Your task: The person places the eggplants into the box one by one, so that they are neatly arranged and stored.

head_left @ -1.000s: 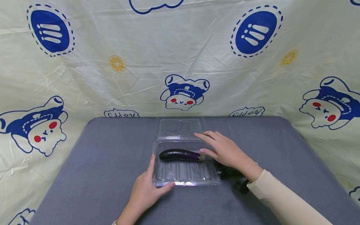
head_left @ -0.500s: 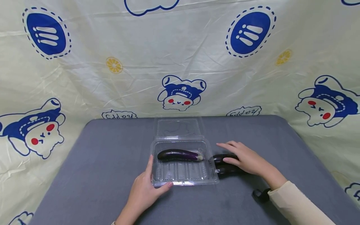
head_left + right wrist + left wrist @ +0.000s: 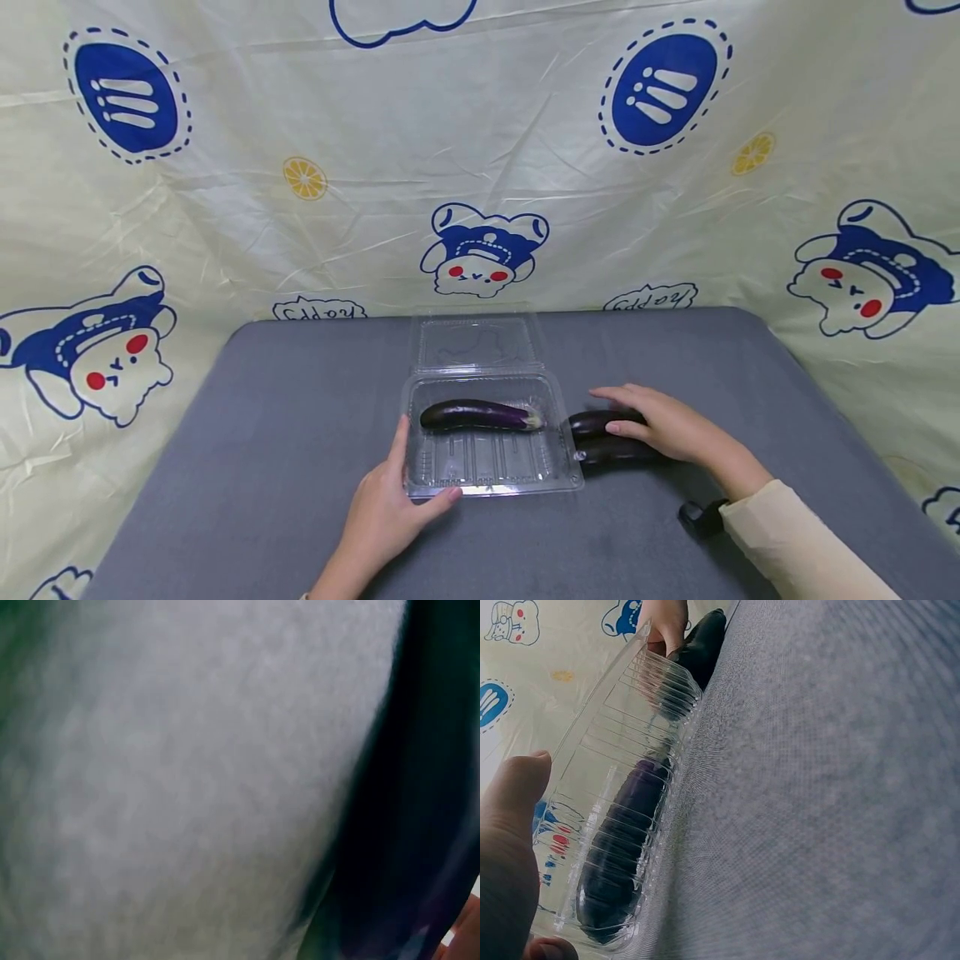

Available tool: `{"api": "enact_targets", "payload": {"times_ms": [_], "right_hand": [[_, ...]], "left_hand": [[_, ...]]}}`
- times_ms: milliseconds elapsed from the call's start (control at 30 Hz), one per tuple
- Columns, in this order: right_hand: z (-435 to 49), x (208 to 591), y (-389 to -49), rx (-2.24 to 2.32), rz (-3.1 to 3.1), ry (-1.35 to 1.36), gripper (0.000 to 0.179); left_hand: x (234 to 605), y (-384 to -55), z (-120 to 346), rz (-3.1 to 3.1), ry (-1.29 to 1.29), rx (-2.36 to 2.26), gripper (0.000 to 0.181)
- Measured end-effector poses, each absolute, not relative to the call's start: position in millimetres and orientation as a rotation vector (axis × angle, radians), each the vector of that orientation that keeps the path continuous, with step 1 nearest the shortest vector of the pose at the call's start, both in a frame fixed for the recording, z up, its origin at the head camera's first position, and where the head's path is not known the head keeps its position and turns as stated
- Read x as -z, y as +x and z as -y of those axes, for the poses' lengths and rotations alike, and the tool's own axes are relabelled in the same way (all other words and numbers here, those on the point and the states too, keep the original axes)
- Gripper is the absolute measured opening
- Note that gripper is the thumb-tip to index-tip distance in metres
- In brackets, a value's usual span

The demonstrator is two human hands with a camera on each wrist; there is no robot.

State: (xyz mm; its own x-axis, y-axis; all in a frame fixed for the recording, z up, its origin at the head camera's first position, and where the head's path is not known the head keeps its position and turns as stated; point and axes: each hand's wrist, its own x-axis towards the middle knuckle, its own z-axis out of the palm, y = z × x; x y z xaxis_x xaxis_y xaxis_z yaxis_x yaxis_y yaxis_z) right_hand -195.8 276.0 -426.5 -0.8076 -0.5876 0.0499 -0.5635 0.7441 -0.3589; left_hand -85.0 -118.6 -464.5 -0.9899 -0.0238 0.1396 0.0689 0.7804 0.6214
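Left hand spread at the corner of the clear tray, one eggplant lying inside, then the farther loose eggplant just beside it, right hand over that; pinching or not, I can't tell from this blurred wrist view. Looks like a pick-up, calling for a firm grip, then a lift.

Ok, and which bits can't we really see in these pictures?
- Head view: one end of the nearer loose eggplant and the farther loose eggplant, hidden by the right hand.
- Left wrist view: part of the left hand, cut off by the left edge.
- Right wrist view: which eggplant this is, blurred and cut off by the edges.
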Motion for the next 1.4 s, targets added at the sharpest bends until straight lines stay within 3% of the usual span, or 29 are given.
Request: {"api": "enact_targets", "payload": {"times_ms": [667, 1100, 1400], "right_hand": [[-278.5, 425.8, -202.0, 0.253, -2.970, -0.978, 0.047], [-284.7, 429.8, -203.5, 0.381, -3.013, -0.965, 0.050], [-273.0, 407.7, -206.4, 0.356, -3.065, -0.974, 0.054]], "left_hand": [[464.3, -85.5, 119.4, 2.838, -0.022, 1.003, 0.122], [464.7, -85.8, 118.0, 2.836, -0.027, 1.011, 0.122], [464.5, -85.9, 118.4, 2.827, -0.030, 1.014, 0.121]]}}
